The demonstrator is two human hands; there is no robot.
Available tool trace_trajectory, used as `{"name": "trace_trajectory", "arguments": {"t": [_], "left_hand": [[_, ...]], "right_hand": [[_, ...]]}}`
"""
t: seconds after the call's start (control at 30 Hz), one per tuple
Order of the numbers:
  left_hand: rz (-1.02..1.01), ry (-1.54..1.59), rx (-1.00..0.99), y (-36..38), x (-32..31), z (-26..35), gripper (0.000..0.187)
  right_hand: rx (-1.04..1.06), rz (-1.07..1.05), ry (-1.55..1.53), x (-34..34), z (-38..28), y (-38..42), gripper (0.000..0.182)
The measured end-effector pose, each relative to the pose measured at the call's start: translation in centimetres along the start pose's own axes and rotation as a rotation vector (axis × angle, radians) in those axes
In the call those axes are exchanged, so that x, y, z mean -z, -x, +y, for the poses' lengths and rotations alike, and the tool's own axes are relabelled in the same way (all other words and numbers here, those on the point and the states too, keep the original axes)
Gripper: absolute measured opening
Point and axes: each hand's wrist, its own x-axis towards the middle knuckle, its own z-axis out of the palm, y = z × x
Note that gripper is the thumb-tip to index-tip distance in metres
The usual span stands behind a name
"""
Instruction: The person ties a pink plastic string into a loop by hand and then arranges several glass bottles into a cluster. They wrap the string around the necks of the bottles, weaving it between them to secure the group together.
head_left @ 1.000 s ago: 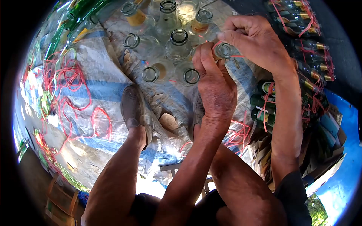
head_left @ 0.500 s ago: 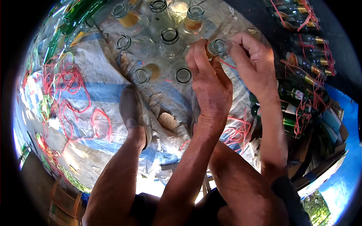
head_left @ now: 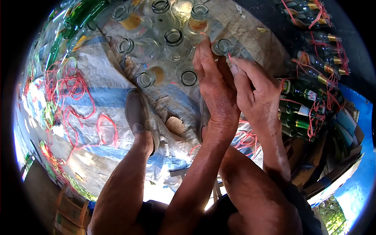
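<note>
**Right hand [head_left: 255, 84] pinches pink string [head_left: 230, 58] beside the mouth of a clear glass bottle [head_left: 222, 47]**

The clear glass bottle is at the right edge of a group of clear bottles [head_left: 173, 47], with its open mouth toward the camera. The left hand [head_left: 214, 84] is against its near side, the fingers extended along it and the thumb partly hidden; how firmly this hand grips, I cannot tell. The right hand has thumb and forefinger closed on the pink string, just beside the mouth. The two hands are very near to each other.

Some of the clear bottles carry orange-yellow labels. Under them is a white and blue woven sheet [head_left: 107, 96], which is creased and dirty. A dark shoe [head_left: 137, 113] rests on it, and left of this shoe lies a loose tangle of pink string [head_left: 74, 84].

Green bottles [head_left: 84, 15] lie at the upper left. At the right are green bottles tied with pink string [head_left: 299, 105], and above these, more tied bottles with gold-coloured necks [head_left: 323, 60]. Cardboard [head_left: 311, 166] is at the lower right, and a wooden frame [head_left: 72, 209] at the lower left.
</note>
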Motion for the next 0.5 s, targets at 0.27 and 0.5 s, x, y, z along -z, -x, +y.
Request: {"name": "trace_trajectory", "arguments": {"t": [0.27, 0.5], "left_hand": [[-0.164, 0.074, 0.129, 0.6, 1.0, 1.5, 0.082], [-0.262, 0.070, 0.130, 0.9, 2.6, 2.7, 0.080]], "right_hand": [[-0.026, 0.001, 0.012, 0.3, -0.3, 0.6, 0.017], [-0.086, -0.048, 0.000, 0.9, -1.2, 0.7, 0.018]]}}
